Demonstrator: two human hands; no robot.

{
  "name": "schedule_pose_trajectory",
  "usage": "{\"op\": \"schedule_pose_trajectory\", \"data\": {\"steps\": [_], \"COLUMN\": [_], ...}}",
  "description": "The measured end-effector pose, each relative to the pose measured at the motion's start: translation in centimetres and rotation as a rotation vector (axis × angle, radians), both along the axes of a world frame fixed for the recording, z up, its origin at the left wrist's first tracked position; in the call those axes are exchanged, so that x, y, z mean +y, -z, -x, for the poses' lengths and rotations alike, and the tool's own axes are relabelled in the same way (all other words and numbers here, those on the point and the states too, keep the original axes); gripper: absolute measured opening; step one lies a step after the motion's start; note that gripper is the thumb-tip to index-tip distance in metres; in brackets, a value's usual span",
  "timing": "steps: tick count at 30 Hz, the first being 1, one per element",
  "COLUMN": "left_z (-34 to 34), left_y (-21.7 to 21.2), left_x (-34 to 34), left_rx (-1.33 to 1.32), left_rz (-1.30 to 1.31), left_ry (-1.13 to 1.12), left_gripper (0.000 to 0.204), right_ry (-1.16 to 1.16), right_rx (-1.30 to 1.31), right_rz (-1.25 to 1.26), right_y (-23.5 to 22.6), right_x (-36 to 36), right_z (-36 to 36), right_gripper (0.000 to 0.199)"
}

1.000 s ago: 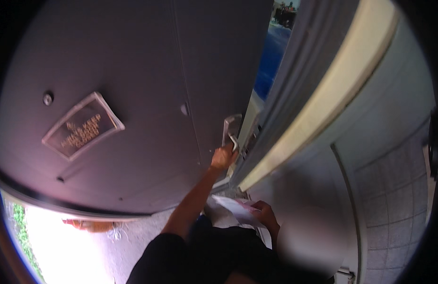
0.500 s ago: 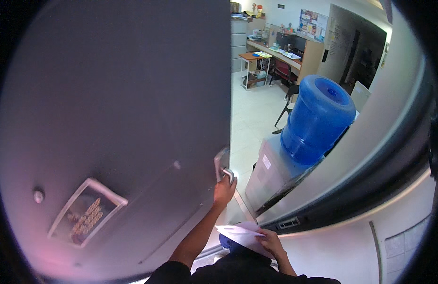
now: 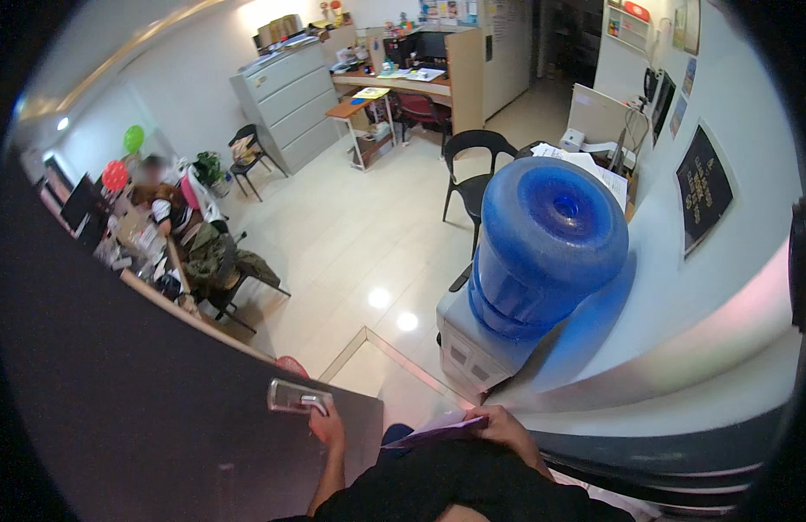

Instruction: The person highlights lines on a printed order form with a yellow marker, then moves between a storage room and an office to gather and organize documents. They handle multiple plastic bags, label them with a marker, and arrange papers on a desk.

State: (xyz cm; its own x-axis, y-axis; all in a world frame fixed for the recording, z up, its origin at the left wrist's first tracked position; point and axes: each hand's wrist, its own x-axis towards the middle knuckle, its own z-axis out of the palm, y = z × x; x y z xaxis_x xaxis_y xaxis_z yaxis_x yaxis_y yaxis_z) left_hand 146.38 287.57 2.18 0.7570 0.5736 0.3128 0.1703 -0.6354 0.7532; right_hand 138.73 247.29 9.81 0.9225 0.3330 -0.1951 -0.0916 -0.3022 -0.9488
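Observation:
My left hand (image 3: 328, 424) is closed on the lever of a silver door handle (image 3: 292, 397), its arm coming up from below. The handle is mounted on a dark door (image 3: 185, 391), which stands open at the lower left. Close to my body, my right hand (image 3: 506, 429) grips some pale purplish paper (image 3: 434, 431) by its right end. Most of the paper is seen edge-on, so I cannot tell how many sheets there are.
A water dispenser (image 3: 473, 348) with a big blue bottle (image 3: 542, 235) stands just right of the doorway. Behind it is a black chair (image 3: 474, 165). Farther back are a grey filing cabinet (image 3: 290, 104) and a desk (image 3: 420, 83). A person (image 3: 172, 204) sits at the left.
The door has swung wider, toward the left, with my left hand still on its handle. More of the room now shows, and the water dispenser looks closer. The paper remains in my right hand.

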Motion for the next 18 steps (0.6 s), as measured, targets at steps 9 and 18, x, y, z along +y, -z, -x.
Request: {"op": "schedule_pose_trajectory", "data": {"steps": [9, 18], "left_z": [-3.9, -10.2], "left_y": [4.4, 3.0], "left_x": [7.2, 15.4], "left_rx": [0.133, 0.305], "left_rz": [-0.032, -0.348], "left_ry": [-0.219, -0.481], "left_gripper": [0.039, 0.046], "right_ry": [0.022, -0.22], "right_rx": [0.025, -0.205], "right_rz": [-0.005, 0.007], "right_y": [2.3, 7.5], "right_x": [2.2, 15.7], "right_z": [-16.6, -40.8], "right_gripper": [0.024, 0.039]}}
